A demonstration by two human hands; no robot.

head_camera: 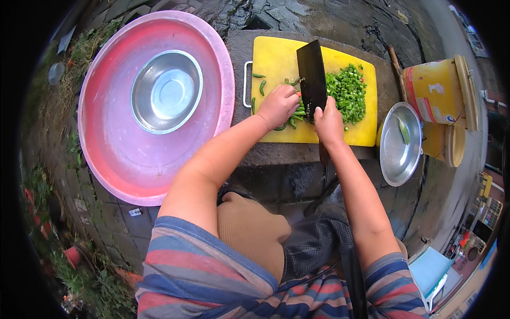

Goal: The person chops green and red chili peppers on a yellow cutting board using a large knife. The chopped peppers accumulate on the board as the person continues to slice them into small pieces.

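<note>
A yellow cutting board (279,52) with a white handle lies on a stone slab. My right hand (328,123) grips a dark cleaver (312,75), whose broad blade stands across the board's middle. Left of the blade, my left hand (279,104) rests with bent fingers on green chili peppers, a bit of red showing at the fingertips; the peppers under it are partly hidden. Chopped green peppers (346,95) are heaped right of the blade. Several small whole chilies (262,87) lie near the board's left edge.
A large pink plastic basin (159,171) at the left holds a steel bowl (169,91). At the right, a steel basin (398,159) with a green piece inside stands beside yellow buckets (432,91). A wooden stick (395,67) lies by the slab (247,153).
</note>
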